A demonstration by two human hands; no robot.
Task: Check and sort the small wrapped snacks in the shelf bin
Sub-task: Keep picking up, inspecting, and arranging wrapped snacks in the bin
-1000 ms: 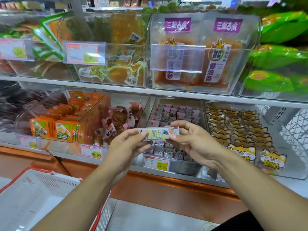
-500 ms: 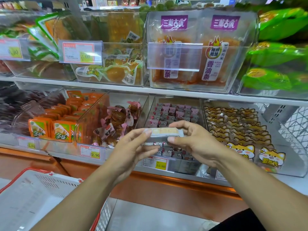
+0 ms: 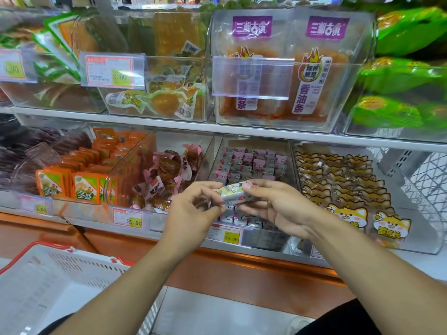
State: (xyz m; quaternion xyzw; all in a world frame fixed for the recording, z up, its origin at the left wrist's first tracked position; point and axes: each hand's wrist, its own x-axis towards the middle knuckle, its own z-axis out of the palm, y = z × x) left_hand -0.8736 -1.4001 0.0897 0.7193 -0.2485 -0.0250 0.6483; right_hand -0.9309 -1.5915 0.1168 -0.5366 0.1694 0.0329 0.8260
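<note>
A small wrapped snack bar (image 3: 233,194), pale green and white with print, is held level between both hands in front of the lower shelf. My left hand (image 3: 193,211) pinches its left end with thumb and fingertips. My right hand (image 3: 273,204) grips its right end, thumb on top. Directly behind it stands the clear shelf bin (image 3: 291,163) filled with several rows of small pink and white wrapped snacks (image 3: 251,163); my hands hide the bin's front rows.
Neighbouring clear bins hold brown snacks in pink wrappers (image 3: 169,175), orange packets (image 3: 84,172) and cat-print packets (image 3: 343,187). Price tags (image 3: 226,234) line the shelf's front edge. A white basket with red rim (image 3: 55,284) sits at lower left. Larger packs fill the upper shelf (image 3: 278,68).
The snack bar has been turned between my fingers, from its printed face to its edge and now to another printed side. Both hands stay in front of the bin.
</note>
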